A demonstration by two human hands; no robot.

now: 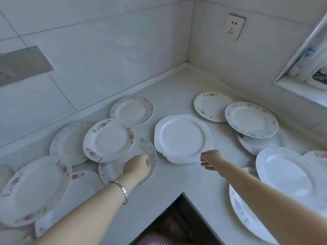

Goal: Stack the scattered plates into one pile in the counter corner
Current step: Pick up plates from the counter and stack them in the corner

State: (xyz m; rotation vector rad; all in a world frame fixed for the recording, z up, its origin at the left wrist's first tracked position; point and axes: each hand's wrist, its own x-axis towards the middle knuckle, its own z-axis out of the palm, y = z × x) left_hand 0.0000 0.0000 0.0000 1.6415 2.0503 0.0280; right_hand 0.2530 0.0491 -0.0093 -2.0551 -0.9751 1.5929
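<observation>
Just beyond the hands (138,167) (210,160), white plate (182,138)

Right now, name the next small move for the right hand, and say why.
Probably grip the near rim of the plain white plate with the right hand and slide it back toward the corner: that hand hovers open at that rim, nothing is stacked on the plate, and bare counter leads to the corner.

The left grip (137,167) lies curled on a pale plate (109,171). I can't tell if it holds it. A red-flower plate (109,139) lies partly over that plate. The right grip (210,160) is loose, fingers apart, right at the near edge of the big white plate (182,138). More plates lie around on the white worktop (168,179).
</observation>
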